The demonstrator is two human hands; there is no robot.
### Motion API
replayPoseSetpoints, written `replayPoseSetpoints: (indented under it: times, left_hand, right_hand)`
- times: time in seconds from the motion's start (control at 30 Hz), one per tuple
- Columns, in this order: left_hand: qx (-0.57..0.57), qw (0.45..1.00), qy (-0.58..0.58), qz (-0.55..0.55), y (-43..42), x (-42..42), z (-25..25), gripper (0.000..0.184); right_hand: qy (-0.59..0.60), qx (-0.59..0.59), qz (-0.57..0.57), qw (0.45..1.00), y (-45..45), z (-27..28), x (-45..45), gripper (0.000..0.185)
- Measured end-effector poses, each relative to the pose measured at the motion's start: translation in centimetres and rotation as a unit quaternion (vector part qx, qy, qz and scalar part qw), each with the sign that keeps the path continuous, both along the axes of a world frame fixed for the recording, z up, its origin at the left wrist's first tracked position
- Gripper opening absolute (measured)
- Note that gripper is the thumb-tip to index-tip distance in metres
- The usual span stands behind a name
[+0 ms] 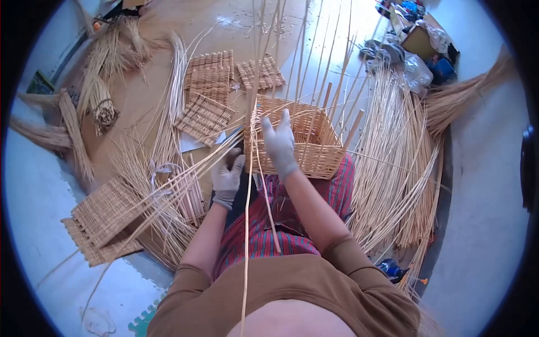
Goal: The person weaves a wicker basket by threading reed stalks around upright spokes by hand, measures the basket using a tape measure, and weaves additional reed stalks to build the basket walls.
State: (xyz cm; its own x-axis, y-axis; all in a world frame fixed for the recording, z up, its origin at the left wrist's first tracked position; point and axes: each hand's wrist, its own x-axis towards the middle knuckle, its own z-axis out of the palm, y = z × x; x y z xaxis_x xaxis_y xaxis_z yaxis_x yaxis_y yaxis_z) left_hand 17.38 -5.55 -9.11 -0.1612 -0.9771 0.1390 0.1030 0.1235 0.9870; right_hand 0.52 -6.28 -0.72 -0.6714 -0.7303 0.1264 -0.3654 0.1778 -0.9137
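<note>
A rectangular wicker basket [323,163] is on my lap, its sides partly woven and tall thin stakes rising from its walls. My right hand [279,147], in a light glove, is at the near side of the basket, thumb and index finger apart and pointing up. My left hand [226,178], also gloved, is just left of the basket with its thumb spread. Long wicker strands [193,173] run diagonally past its fingertips, which are shadowed. One long pale strand [247,236] hangs down in front of my body from the basket's left corner.
Woven wicker panels [209,78] lie beyond the basket, and more panels [106,208] lie at left. A broad spread of loose wicker [393,168] covers the right side. Tied bundles [104,106] rest at far left. Bags and clutter [418,50] are piled at upper right.
</note>
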Motion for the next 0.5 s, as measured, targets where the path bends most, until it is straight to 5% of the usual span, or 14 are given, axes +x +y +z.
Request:
replayPoseSetpoints:
  times: [0.07,0.1,0.27,0.37,0.5]
  left_hand:
    - [-0.213,0.955,-0.209,0.005,-0.5,-0.8,1.4,0.041]
    - [-0.256,0.927,-0.271,0.028,-0.1,-1.4,4.5,0.047]
    - [-0.267,0.839,-0.474,-0.019,-2.1,-1.1,4.0,0.058]
    - [-0.233,0.854,-0.462,-0.058,-2.9,-0.7,3.3,0.057]
    - [-0.195,0.849,-0.487,-0.068,-2.8,-0.6,4.2,0.053]
  right_hand:
    - [-0.221,0.087,-0.058,0.97,-3.7,1.4,-1.7,0.116]
    - [-0.245,0.06,-0.091,0.964,-7.2,-4.1,-3.3,0.132]
    - [-0.259,0.142,-0.165,0.941,-5.3,0.7,-1.5,0.141]
    - [-0.196,0.08,-0.197,0.957,-5.2,0.7,-0.4,0.137]
    - [-0.266,0.082,-0.184,0.943,-4.9,1.4,-0.6,0.135]
